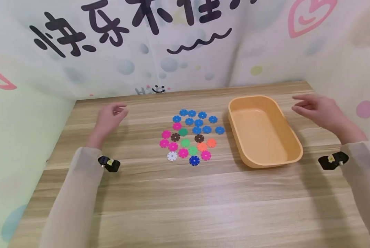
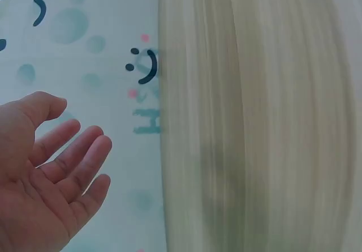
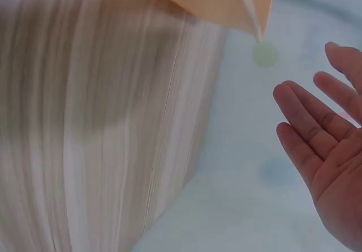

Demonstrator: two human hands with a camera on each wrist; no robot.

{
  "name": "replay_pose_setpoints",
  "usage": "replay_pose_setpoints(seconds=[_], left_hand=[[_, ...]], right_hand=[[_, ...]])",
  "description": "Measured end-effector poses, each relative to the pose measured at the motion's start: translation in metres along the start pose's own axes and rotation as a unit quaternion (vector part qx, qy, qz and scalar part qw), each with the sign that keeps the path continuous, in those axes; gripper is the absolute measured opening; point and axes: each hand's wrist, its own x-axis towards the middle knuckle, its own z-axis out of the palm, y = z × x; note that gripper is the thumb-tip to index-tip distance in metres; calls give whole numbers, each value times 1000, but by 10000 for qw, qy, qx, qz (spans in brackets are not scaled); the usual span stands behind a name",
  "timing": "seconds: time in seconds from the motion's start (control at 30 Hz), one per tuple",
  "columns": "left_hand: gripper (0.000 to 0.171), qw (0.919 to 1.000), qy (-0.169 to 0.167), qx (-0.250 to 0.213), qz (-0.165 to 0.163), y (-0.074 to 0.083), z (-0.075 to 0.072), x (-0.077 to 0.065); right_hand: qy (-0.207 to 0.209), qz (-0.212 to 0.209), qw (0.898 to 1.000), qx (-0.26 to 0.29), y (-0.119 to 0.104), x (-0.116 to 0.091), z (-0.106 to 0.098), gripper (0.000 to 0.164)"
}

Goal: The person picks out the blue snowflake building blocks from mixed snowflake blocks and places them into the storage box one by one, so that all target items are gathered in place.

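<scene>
My left hand (image 1: 110, 117) hovers over the left side of the table, left of the discs, its fingers loosely bent and holding nothing. In the left wrist view that hand (image 2: 62, 167) shows a bare palm. To the right of an orange tray (image 1: 262, 132), my right hand (image 1: 318, 110) is raised with relaxed fingers; the palm of this hand (image 3: 328, 133) is bare in the right wrist view. Between the hands lie flat notched plastic discs: several blue ones (image 1: 198, 122) at the back, pink (image 1: 172, 146), green (image 1: 185, 142), orange (image 1: 211, 143), brown (image 1: 199, 138), a white one (image 1: 172, 156) and a dark blue one (image 1: 194, 160).
The wood-grain table (image 1: 185, 199) ends at a printed wall sheet (image 1: 185, 72) with dark lettering behind it. Pale sheets also stand at the left and right. Each wrist wears a small black strapped device (image 1: 109, 163).
</scene>
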Motion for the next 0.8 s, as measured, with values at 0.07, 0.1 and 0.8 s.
replay_pose_setpoints(seconds=[0.07,0.1,0.8], left_hand=[[40,9999,-111,-116,17,-1,7,6],[40,9997,-166,-190,25,-1,11,9],[40,9869,-1441,-611,-382,31,88,43]], right_hand=[[22,-117,9999,29,-4,-2,5,43],[31,-168,9998,47,-5,-3,8,40],[-220,-441,9985,231,0,-13,34,28]])
